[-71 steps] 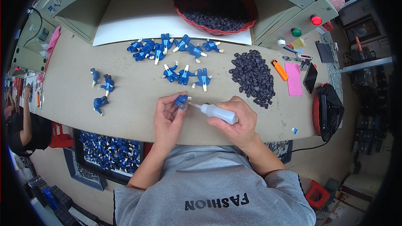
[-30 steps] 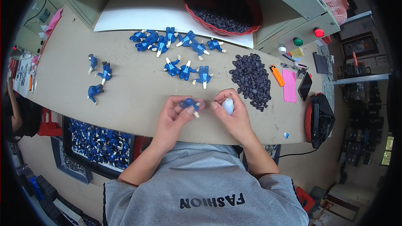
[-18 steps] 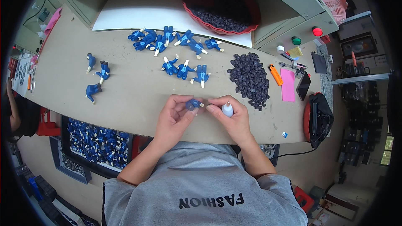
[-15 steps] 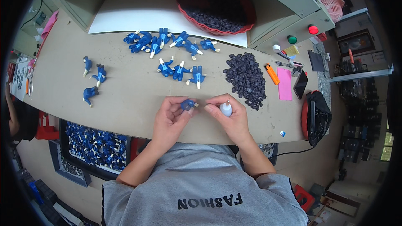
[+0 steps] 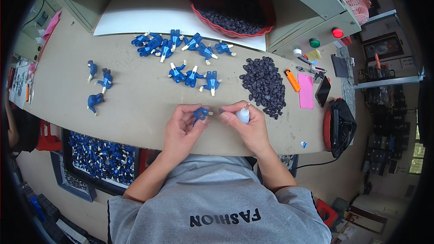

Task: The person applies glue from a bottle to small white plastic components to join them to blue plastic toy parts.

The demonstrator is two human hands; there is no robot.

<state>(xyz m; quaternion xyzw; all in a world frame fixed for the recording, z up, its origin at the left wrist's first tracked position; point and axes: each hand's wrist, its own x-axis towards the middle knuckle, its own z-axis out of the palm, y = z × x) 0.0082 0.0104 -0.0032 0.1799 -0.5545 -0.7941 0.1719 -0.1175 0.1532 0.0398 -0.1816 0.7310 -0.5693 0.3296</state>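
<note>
Just in front of my body, my left hand (image 5: 183, 124) pinches a small blue toy figure (image 5: 201, 113) between thumb and fingers. My right hand (image 5: 248, 124) faces it, a short gap away. Tucked in its fingers is a small white squeeze bottle (image 5: 242, 116) with a narrow tip pointing up. Between the right thumb and forefinger sits a small dark piece (image 5: 221, 111), mostly covered. To the right, a heap of similar dark pieces (image 5: 264, 86) lies on the table. Blue figures with pale ends (image 5: 193, 77) lie in a group beyond my hands.
Three more figures (image 5: 105, 81) lie at the left. A red scalloped basin (image 5: 194, 9) of dark pieces stands at the back. Right are an orange cutter (image 5: 292, 80), a pink paper (image 5: 306, 91), a phone (image 5: 323, 91) and a black bag (image 5: 343, 126). Lower left, a tray (image 5: 68, 153) holds many figures.
The dark piece at my right fingertips shows more plainly now. The figure in my left hand has tilted slightly. Both hands stay nearly in place, and the whole view has shifted a little.
</note>
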